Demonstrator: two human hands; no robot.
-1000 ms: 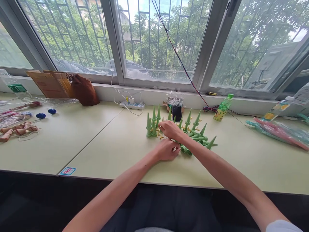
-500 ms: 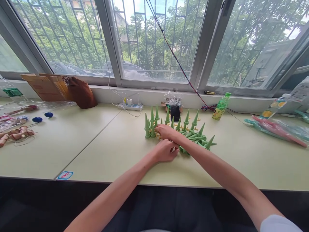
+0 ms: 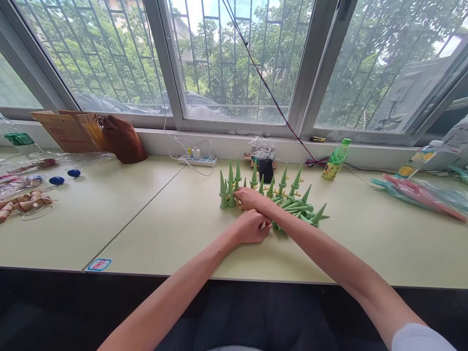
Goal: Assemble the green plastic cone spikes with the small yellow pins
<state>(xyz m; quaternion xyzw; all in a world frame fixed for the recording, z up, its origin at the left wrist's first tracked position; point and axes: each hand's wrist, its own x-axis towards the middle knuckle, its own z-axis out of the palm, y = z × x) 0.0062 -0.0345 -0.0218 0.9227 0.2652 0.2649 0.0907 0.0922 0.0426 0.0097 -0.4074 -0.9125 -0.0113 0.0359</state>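
Several green cones stand upright in rows with yellow pegs among them, at the middle of the table. A pile of green cones lies to the right. My right hand reaches across my left wrist to the standing cones at the left, its fingers closed near a cone; what they hold is too small to make out. Below it, my left hand rests on the table beside the pile, fingers curled, and anything in them is hidden.
Behind the cones lie a black phone and a power strip. A green bottle and plastic-wrapped items are at the right. Left are a brown pouch, blue balls and wooden pieces.
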